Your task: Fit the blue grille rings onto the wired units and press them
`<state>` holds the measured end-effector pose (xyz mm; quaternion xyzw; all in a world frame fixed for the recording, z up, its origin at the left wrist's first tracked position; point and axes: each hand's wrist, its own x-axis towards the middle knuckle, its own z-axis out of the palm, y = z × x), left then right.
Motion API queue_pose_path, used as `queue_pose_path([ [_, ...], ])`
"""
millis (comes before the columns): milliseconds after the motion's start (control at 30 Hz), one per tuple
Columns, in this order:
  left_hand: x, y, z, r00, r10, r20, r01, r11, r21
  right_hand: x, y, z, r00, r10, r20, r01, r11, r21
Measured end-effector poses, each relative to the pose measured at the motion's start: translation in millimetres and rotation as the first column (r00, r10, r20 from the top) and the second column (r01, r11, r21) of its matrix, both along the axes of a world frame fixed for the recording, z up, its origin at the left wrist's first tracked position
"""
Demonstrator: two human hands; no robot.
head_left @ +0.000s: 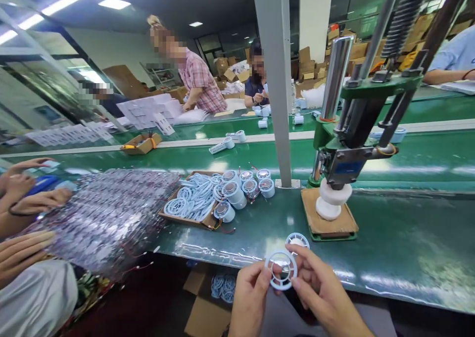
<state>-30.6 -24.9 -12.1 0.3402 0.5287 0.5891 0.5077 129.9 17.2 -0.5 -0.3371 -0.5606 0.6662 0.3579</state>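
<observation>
Over the table edge, left hand (249,297) and right hand (322,290) pinch one white ring (281,270); another ring (297,239) lies behind.

A glossy green worktop (389,248) stretches beyond the hands (293,287). Directly ahead of them a white ring (297,239) lies flat on it; just beyond and to the right stands a hand press (345,144) on a brown base board (328,218). Ahead and to the left, an open cardboard tray (193,198) holds white rings, with small round motor housings (241,188) clustered beside it. Farther left lies a heap of shiny bubble wrap (107,218). A grey post (276,89) rises from the worktop.
</observation>
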Motion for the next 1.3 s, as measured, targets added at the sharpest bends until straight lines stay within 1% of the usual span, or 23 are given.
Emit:
queue_pose_path([
  [67,-2,-3,0.7,0.998,-0.046,-0.050,0.047,0.998,0.035,-2,-3,-2.2,0.998,0.005,-0.065,-0.011,0.995,-0.099],
  [167,-2,-7,6.4,0.993,-0.097,-0.064,0.103,0.990,0.091,-1,-5,0.8,0.992,-0.038,-0.124,0.018,0.988,-0.154],
  [233,-1,-10,10.8,0.991,-0.115,-0.062,0.122,0.986,0.110,0,-4,5.3,0.988,-0.059,-0.143,0.035,0.986,-0.165],
  [300,1,-12,13.4,0.987,-0.112,-0.113,0.123,0.987,0.100,2,-3,8.4,0.987,-0.056,-0.154,0.030,0.986,-0.166],
  [467,-4,-13,11.2,0.935,-0.166,-0.313,0.188,0.981,0.042,1,-4,7.4,0.975,-0.061,-0.215,0.023,0.984,-0.176],
  [600,-6,-12,11.0,0.920,-0.139,-0.367,0.177,0.982,0.070,2,-7,8.2,0.978,-0.021,-0.205,-0.016,0.985,-0.173],
  [667,-4,-11,11.9,0.922,-0.113,-0.370,0.156,0.984,0.091,5,-6,6.5,0.985,-0.007,-0.172,-0.008,0.996,-0.091],
  [700,-4,-11,12.2,0.926,-0.095,-0.365,0.140,0.985,0.098,8,-4,4.3,0.991,-0.025,-0.130,0.024,1.000,-0.010],
  [733,-3,-10,12.3,0.932,-0.079,-0.353,0.123,0.987,0.102,11,0,1.3,0.995,-0.073,-0.069,0.080,0.992,0.100],
  [767,-3,-10,12.2,0.940,-0.068,-0.335,0.109,0.988,0.105,15,4,-2.4,0.988,-0.156,0.002,0.152,0.960,0.234],
  [800,-3,-10,12.0,0.947,-0.064,-0.315,0.102,0.989,0.104,19,10,-6.6,0.962,-0.262,0.070,0.218,0.901,0.375],
  [833,-4,-9,11.8,0.953,-0.066,-0.296,0.100,0.990,0.101,23,16,-11.1,0.924,-0.361,0.123,0.257,0.828,0.499],
  [867,-4,-9,11.6,0.957,-0.074,-0.279,0.104,0.990,0.094,26,22,-15.8,0.888,-0.430,0.165,0.258,0.762,0.594],
  [900,-5,-9,11.6,0.960,-0.083,-0.266,0.110,0.990,0.085,28,27,-20.6,0.865,-0.458,0.205,0.227,0.722,0.654],
  [933,-5,-9,11.6,0.962,-0.092,-0.258,0.115,0.991,0.074,29,32,-25.4,0.856,-0.455,0.246,0.179,0.707,0.685],
  [1000,-6,-10,11.6,0.965,-0.091,-0.246,0.108,0.993,0.055,27,36,-35.4,0.857,-0.403,0.321,0.071,0.710,0.701],
  [1067,-6,-10,10.3,0.966,-0.094,-0.242,0.107,0.993,0.040,21,36,-45.8,0.852,-0.377,0.363,0.015,0.712,0.702],
  [1200,-3,-6,-0.5,0.954,-0.117,-0.276,0.127,0.992,0.019,9,31,-63.0,0.833,-0.413,0.367,0.045,0.714,0.699],
  [1267,1,3,-9.0,0.928,-0.105,-0.357,0.130,0.990,0.046,7,30,-67.8,0.827,-0.427,0.366,0.060,0.713,0.698],
  [1300,4,8,-13.4,0.904,-0.097,-0.417,0.136,0.989,0.066,7,30,-69.2,0.825,-0.432,0.365,0.063,0.712,0.699],
])
